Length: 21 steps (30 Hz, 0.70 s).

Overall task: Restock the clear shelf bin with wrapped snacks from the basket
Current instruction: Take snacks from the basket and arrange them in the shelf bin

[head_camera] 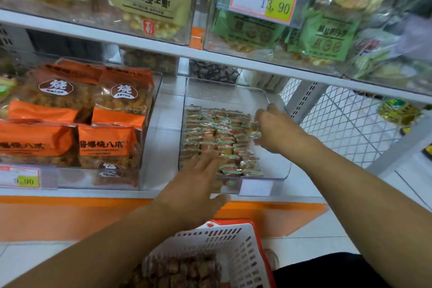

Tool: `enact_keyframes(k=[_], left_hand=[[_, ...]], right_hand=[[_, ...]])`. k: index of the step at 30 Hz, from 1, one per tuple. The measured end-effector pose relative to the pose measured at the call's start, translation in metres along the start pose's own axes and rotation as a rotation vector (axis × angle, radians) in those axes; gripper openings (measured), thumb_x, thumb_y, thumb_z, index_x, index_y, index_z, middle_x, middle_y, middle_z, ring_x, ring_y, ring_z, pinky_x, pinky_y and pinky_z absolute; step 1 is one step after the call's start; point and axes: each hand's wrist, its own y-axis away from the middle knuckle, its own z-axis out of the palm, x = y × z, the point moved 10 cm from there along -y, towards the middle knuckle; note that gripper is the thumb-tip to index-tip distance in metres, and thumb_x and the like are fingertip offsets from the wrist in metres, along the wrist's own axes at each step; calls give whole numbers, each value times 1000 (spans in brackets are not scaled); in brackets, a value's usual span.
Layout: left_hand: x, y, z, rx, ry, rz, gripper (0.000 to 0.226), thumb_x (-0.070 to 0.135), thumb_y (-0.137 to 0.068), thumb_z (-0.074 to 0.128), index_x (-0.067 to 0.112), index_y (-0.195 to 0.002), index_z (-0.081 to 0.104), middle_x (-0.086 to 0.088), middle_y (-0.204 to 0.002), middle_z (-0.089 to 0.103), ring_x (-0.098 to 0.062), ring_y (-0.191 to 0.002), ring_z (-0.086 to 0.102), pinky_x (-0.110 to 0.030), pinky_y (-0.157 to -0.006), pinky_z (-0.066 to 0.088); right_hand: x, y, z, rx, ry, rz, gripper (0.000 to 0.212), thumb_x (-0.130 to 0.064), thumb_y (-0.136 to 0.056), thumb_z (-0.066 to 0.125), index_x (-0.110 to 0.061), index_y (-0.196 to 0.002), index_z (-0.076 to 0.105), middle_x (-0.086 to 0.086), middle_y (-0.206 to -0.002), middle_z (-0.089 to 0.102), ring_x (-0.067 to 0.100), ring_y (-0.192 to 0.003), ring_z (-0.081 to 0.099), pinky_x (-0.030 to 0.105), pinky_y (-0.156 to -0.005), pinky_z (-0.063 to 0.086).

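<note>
While we are surveying from the largest item down, we are noting the white shelf (163, 52) carrying the clear shelf bin (268, 172), which is running lengthwise away from the person, with its back half bare. To its left, a bin of orange packets (77, 121) is standing. Below, the basket (236, 245) is sitting just beside the person's legs, holding more brown wrapped pieces. Inside the clear bin, the wrapped snacks (210, 131) are lying in rows along the front and middle. We are finding the right hand (273, 128) at the right edge of the rows, its fingers curling down onto the packets there; whether it is pinching one we cannot tell. The left hand (198, 184) is reaching over the bin's front wall, fingers straight and spread, touching the nearest packets and gripping nothing. We are judging the left hand nearer the basket, which is lying directly below it.
</note>
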Motion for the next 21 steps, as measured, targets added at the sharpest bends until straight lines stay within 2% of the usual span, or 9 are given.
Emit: enact_keyframes(k=[3,5,8,9,11,14,17,19,21], left_hand=[[-4,-1,13,-49,-130,26,85,56,-94,51,28,-159,4,8,-168,0,-14,-154,-6,-32,-121,-5],[-4,-2,14,-47,-154,27,86,54,-94,50,26,-160,2,6,-168,-1,-16,-154,-10,-32,-121,-9],[-4,-2,16,-53,-193,35,87,52,-94,51,25,-159,0,4,-168,-2,-17,-154,-13,-35,-122,-11],[-4,-1,17,-61,-205,35,87,52,-94,51,25,-159,0,3,-168,-2,-18,-154,-14,-35,-121,-13],[-5,0,19,-73,-218,35,86,50,-94,51,25,-159,1,2,-168,-2,-20,-154,-14,-35,-118,-15],[-6,0,18,-80,-217,26,85,48,-93,53,25,-159,4,2,-168,0,-21,-154,-12,-37,-121,-12],[-7,0,20,-83,-215,26,84,48,-93,53,25,-159,6,2,-168,3,-21,-154,-11,-38,-122,-11],[-7,0,20,-80,-217,31,83,48,-93,53,25,-159,7,2,-168,5,-21,-154,-9,-38,-123,-10],[-6,0,18,-67,-216,39,83,47,-92,54,25,-159,10,2,-168,8,-20,-154,-7,-37,-123,-9]], right_hand=[[-3,-32,16,-35,125,38,32,-13,-91,65,-3,-120,56,22,-131,44,38,-106,59,34,-72,41],[-9,-45,28,-94,134,37,26,-12,-89,66,-4,-113,57,22,-126,49,34,-106,59,33,-75,43],[-14,-57,46,-181,141,19,18,-5,-83,68,-8,-93,54,19,-114,59,29,-103,59,30,-70,43],[-14,-61,50,-188,154,14,19,-6,-83,69,-7,-97,56,19,-114,60,29,-105,58,31,-72,44],[-12,-65,56,-171,251,-8,33,-16,-88,68,-5,-117,58,17,-122,58,32,-115,53,36,-86,45],[-8,-62,69,-144,624,-61,43,-35,-96,52,-15,-134,53,9,-140,50,32,-131,38,42,-103,32],[-1,-55,95,-214,836,-89,60,-50,-101,32,-17,-151,36,13,-160,24,40,-146,13,52,-117,14],[1,-54,104,-247,862,-69,66,-52,-103,20,-13,-157,18,15,-165,5,42,-150,-4,58,-120,-1],[0,-52,100,-262,848,-46,69,-53,-103,16,-12,-158,9,16,-165,-3,42,-150,-11,58,-119,-7]])
